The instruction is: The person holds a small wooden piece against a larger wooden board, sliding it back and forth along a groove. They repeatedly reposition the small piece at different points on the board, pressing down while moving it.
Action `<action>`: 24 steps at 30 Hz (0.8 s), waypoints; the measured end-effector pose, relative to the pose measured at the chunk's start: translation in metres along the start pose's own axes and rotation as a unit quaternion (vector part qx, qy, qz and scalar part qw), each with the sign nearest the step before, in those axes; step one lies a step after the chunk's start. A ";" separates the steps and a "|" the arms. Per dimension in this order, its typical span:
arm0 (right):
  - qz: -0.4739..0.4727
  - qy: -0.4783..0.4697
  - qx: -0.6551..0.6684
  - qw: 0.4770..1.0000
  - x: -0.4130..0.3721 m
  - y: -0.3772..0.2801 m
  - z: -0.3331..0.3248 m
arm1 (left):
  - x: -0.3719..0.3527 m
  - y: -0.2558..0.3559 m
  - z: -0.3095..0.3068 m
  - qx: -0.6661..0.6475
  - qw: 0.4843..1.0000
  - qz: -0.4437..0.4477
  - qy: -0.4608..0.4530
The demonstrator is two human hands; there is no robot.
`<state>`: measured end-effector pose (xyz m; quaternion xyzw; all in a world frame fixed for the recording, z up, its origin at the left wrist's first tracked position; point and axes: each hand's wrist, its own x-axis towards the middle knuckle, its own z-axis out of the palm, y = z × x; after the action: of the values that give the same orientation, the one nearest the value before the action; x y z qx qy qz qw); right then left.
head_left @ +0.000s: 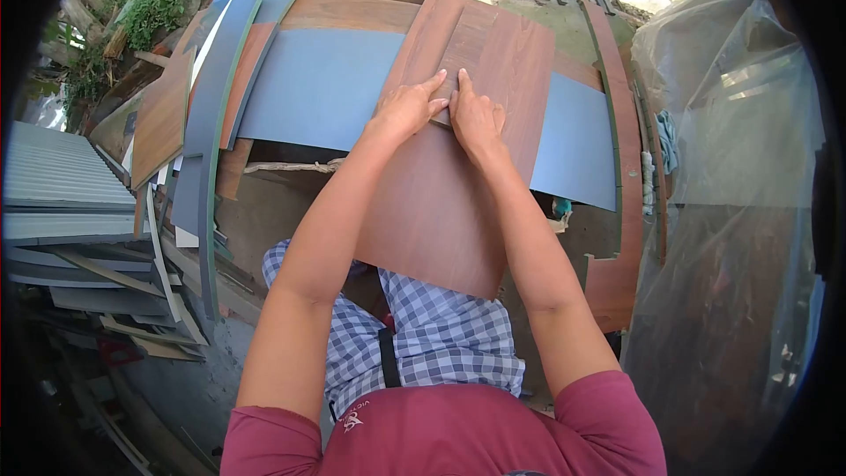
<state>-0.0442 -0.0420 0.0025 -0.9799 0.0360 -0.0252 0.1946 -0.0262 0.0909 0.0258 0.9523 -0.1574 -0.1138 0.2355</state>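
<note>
- Left hand (407, 110): lies flat on the brown panel (432, 211), palm down. Fingers extended and close together, gripping nothing.
- Right hand (476, 119): lies flat on the same panel, just beside the left hand, index tips nearly touching. Fingers extended, gripping nothing.
- Brown panel: wood-grain sheet, directly in front of the person, tilted slightly to the right. Its far part overlaps the grey panel (317, 88); its near edge is above the checked cloth (441, 335).
- Grey panel: lies crosswise beneath the brown panel and shows on both sides of it.
- Left side: stacked boards (203, 123) on edge, corrugated sheet (53, 185) beyond them.
- Right side: clear plastic film (731, 167).
</note>
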 end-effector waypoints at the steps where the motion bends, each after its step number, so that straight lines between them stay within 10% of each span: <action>1: 0.012 -0.008 0.004 1.000 0.011 0.004 -0.001 | 0.011 0.004 -0.001 0.002 1.000 0.002 -0.005; 18: 0.021 0.034 -0.016 0.999 0.040 0.023 -0.001 | 0.047 0.015 0.004 -0.041 0.999 -0.026 -0.023; 24: 0.031 -0.008 -0.034 0.999 -0.027 0.016 -0.012 | -0.004 0.006 0.046 0.018 0.993 0.069 0.094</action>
<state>-0.0725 -0.0595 0.0061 -0.9845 0.0660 -0.0102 0.1622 -0.0443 0.0685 -0.0105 0.9498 -0.2021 -0.0046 0.2389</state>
